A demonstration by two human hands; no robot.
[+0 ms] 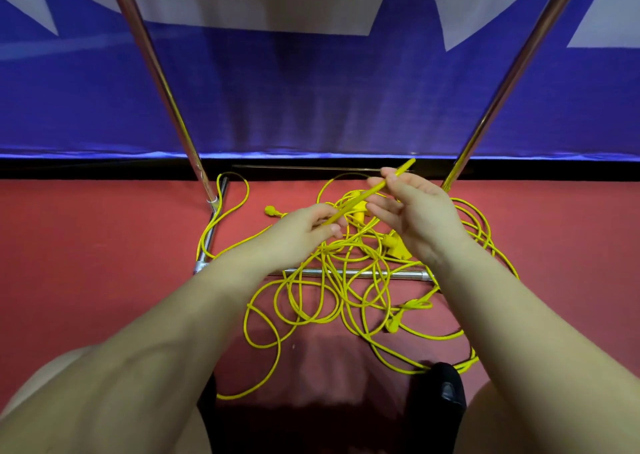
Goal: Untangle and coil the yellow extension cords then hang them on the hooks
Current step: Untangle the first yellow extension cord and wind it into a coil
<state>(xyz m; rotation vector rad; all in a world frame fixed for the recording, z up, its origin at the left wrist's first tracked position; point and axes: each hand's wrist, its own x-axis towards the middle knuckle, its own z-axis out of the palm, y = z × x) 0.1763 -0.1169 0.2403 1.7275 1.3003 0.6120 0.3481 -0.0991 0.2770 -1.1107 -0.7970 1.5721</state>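
A tangle of yellow cords (346, 280) lies in loose, overlapping loops on the red floor (86, 263), spread over and around the chrome base bar (360, 274) of a metal rack. Several yellow plugs sit in the pile: one (270, 210) at the far left edge of the heap beyond the base bar, a blocky one (398, 249) just beyond the bar toward its right end, and two more (393, 325) on the near side of the bar to the right. One loop runs out to the left and curls round the foot of the rack's left pole (156, 69); other strands trail on the near side of the bar toward a black shoe (446, 391).

Above the heap, a straight stretch of cord (367, 192) is held taut between both hands, slanting up from left to right. The left hand (304, 227) grips its lower end, fingers curled round the cord with the thumb on top. The right hand (412, 208) pinches the upper part between thumb and fingertips, the other fingers loosely bent, and the cord's end sticks out beyond the fingers toward the right pole (519, 69).

The two chrome poles rise from the base, leaning apart toward the top. Behind them hangs a blue banner (311, 100) with white shapes, its lower edge meeting a black strip above the floor. Bare forearms and knees fill the near edge of the view.
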